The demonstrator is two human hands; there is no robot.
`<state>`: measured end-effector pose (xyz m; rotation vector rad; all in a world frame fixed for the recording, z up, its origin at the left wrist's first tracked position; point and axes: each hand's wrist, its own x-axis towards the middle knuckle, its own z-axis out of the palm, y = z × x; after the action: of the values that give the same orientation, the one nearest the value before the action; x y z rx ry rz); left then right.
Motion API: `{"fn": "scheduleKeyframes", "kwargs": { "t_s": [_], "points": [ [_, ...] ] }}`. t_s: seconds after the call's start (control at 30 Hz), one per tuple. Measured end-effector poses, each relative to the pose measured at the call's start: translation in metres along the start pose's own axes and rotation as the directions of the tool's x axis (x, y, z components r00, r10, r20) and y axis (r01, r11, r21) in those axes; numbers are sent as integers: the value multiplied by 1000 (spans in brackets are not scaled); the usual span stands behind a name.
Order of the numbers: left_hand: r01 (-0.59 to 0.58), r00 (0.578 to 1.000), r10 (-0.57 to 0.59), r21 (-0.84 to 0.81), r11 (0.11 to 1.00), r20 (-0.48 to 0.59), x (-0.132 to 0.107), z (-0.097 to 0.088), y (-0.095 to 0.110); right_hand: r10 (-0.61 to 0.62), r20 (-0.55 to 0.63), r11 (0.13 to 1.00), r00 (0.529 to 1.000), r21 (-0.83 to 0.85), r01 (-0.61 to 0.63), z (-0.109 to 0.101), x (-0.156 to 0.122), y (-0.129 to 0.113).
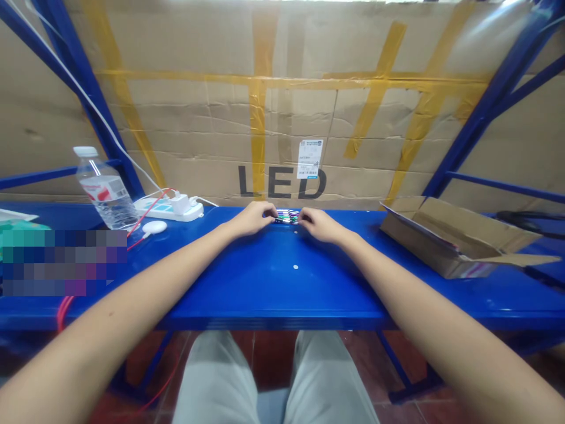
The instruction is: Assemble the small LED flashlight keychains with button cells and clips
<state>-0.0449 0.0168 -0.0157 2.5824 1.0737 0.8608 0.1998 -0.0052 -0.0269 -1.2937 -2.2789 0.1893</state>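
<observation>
Both my arms reach out over the blue table [273,288]. My left hand [253,217] and my right hand [318,224] rest at the table's far edge, one at each end of a small bundle of coloured pens or markers [288,217]. The fingers of both hands are curled and pinch the ends of the bundle. The bundle lies across the table just in front of the cardboard wall marked LED [282,182]. I cannot tell how many pieces the bundle has.
A water bottle [105,191] stands at the left, beside a white power strip [170,207] with a plug and a red cable [145,221]. An open cardboard box [454,241] lies on the right. Blue frame struts [485,112] rise at both sides.
</observation>
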Motion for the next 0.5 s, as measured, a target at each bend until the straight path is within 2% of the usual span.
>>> {"fn": "scheduleKeyframes", "kwargs": {
  "t_s": [0.1, 0.23, 0.3, 0.5],
  "points": [
    [25, 998, -24, 3, 1000, -63, 27, 2, -8, 44, -112, 998, 993, -28, -47, -4, 27, 18],
    [112, 986, -112, -4, 994, -128, 63, 16, -25, 52, -150, 998, 987, -36, -58, 2, 65, 49],
    [149, 977, -150, -19, 989, -151, 77, 25, -37, 102, -164, 993, 981, -43, -111, 9, 79, 62],
    [262, 954, -276, -118, 958, -118, 90, 46, -69, 177, -102, 982, 979, -41, -182, 32, 97, 71]
  ]
}}
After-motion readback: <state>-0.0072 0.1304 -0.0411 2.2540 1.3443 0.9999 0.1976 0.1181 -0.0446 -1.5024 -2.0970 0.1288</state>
